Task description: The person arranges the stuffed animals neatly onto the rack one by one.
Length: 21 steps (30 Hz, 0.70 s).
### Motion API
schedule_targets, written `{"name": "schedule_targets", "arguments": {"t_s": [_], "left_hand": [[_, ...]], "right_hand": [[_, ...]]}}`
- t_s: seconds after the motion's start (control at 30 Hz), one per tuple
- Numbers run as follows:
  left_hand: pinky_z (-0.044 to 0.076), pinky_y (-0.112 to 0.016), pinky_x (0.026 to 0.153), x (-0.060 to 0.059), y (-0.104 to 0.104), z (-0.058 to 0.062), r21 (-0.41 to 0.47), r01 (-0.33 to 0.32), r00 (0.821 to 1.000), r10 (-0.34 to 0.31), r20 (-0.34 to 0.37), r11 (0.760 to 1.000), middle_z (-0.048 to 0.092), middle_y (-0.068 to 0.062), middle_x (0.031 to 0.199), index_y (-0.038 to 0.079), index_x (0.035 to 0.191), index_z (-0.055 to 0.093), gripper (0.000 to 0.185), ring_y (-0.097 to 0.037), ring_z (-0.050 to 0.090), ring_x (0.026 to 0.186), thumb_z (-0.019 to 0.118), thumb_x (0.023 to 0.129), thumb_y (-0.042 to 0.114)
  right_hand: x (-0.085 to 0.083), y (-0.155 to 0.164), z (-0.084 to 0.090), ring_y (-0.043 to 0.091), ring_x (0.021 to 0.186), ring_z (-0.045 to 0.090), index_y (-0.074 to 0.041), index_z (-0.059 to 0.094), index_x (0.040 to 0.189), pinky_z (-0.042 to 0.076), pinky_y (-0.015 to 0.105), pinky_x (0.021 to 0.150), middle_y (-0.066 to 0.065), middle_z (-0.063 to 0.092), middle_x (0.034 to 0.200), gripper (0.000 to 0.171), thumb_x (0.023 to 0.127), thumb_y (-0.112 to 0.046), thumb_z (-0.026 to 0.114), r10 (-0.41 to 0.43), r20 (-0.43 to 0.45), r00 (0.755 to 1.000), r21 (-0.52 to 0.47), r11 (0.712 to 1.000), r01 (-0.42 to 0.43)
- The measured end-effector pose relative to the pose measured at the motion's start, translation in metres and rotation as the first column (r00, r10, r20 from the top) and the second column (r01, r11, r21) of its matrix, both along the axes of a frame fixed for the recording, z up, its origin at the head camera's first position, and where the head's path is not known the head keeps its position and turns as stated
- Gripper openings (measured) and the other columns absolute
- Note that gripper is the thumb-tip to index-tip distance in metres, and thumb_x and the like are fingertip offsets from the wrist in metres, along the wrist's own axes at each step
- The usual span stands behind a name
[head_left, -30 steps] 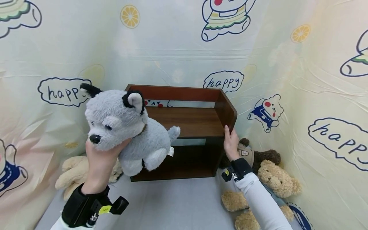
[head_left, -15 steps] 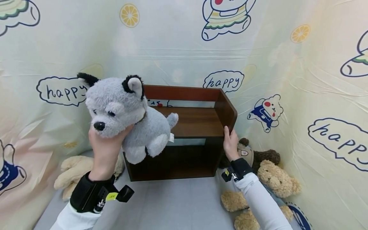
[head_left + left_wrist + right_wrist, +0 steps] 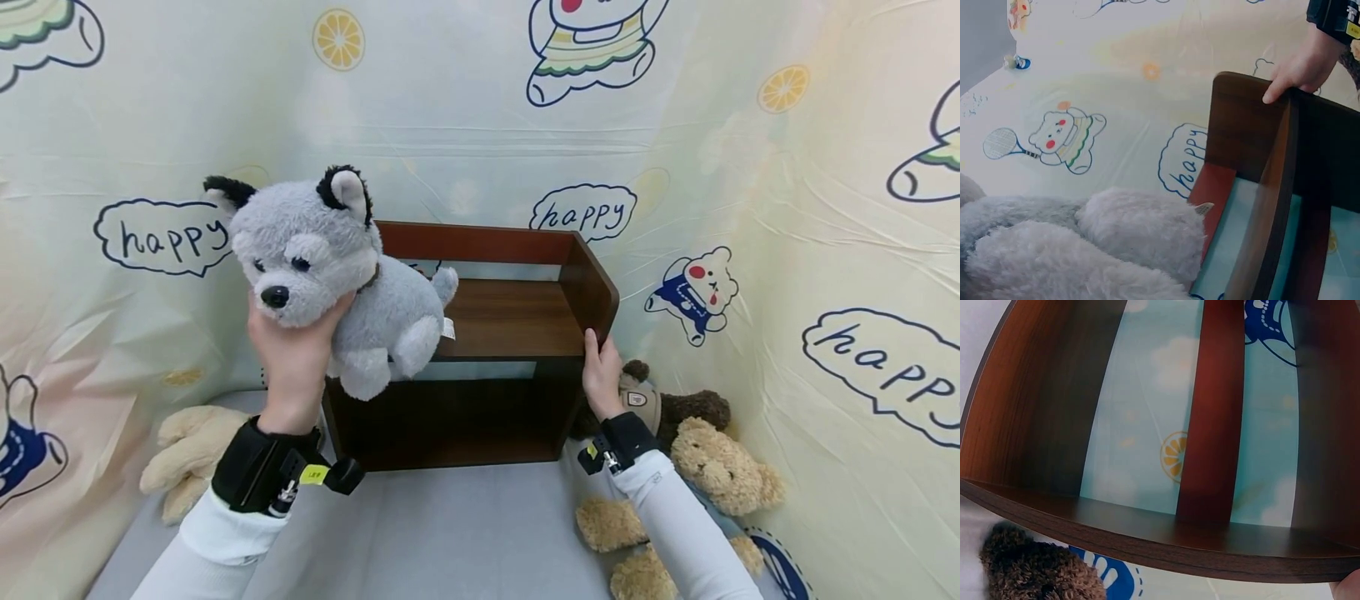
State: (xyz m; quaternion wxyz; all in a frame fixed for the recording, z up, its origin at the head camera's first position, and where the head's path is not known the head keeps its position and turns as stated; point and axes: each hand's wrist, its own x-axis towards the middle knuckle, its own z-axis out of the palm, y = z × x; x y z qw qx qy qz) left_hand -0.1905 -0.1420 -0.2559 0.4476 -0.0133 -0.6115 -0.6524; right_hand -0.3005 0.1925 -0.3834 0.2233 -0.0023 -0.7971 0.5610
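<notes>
A grey plush husky (image 3: 397, 308) with black ears is held up in front of the left part of a dark brown wooden shelf (image 3: 517, 308). My left hand (image 3: 292, 354) grips it under the head and neck; some of the fingers are hidden behind the fur. In the left wrist view the plush husky's fur (image 3: 1085, 250) fills the lower left. The right hand (image 3: 602, 375) holds the front edge of the shelf's right side panel, its thumb on the near face, as the left wrist view also shows that hand (image 3: 1304, 69). The shelf stands upright on the grey surface.
A light tan bear (image 3: 727, 467) and a dark brown plush toy (image 3: 693, 417) lie right of the shelf, near the right forearm. Left of it lies a cream plush toy (image 3: 191, 454), partly behind the left forearm. A printed curtain (image 3: 450, 100) hangs behind.
The left hand has raised the plush husky and shifted it slightly right, so its head is now above the shelf's top edge. The right hand and shelf have stayed put.
</notes>
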Motion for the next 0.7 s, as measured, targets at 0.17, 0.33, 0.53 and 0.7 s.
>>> {"name": "schedule_targets", "arguments": {"t_s": [0.17,0.33,0.53,0.7], "left_hand": [[0.040,-0.028,0.094,-0.009,0.003,-0.003,0.009,-0.008,0.999,0.009,-0.037,1.000,0.054,0.000,0.117,0.005,0.125,0.048,0.067,-0.013,0.050,0.109,0.079,0.066,0.001],[0.041,-0.027,0.092,-0.019,0.007,-0.007,-0.007,-0.068,0.996,0.068,-0.049,0.998,0.055,-0.003,0.117,0.003,0.125,0.047,0.068,-0.011,0.051,0.107,0.080,0.066,0.005],[0.042,-0.026,0.088,-0.025,0.015,-0.007,-0.021,-0.182,0.983,0.182,0.007,0.983,0.057,-0.009,0.113,-0.002,0.121,0.047,0.069,-0.012,0.052,0.103,0.082,0.063,0.009],[0.043,-0.029,0.085,-0.036,0.016,-0.016,-0.065,-0.233,0.971,0.235,0.034,0.970,0.057,-0.012,0.110,-0.003,0.119,0.046,0.069,-0.017,0.054,0.101,0.083,0.064,0.018]], "right_hand": [[-0.001,0.000,0.000,0.025,0.095,0.043,0.001,0.045,0.118,0.034,0.034,0.077,0.016,0.050,0.109,0.049,0.097,-0.042,0.034,-0.001,-0.003,1.000,0.000,1.000,0.001],[-0.001,0.000,0.000,0.025,0.097,0.043,0.000,0.044,0.120,0.035,0.036,0.080,0.017,0.050,0.115,0.049,0.097,-0.043,0.034,0.000,-0.002,1.000,-0.003,1.000,0.000],[-0.001,-0.001,0.000,0.025,0.096,0.043,0.000,0.045,0.119,0.034,0.034,0.078,0.017,0.051,0.113,0.049,0.097,-0.043,0.034,-0.002,-0.007,1.000,0.001,1.000,0.002],[-0.001,0.000,-0.001,0.025,0.097,0.044,0.000,0.044,0.121,0.035,0.035,0.079,0.017,0.051,0.115,0.049,0.098,-0.042,0.034,-0.002,-0.011,1.000,-0.004,1.000,0.002]]}}
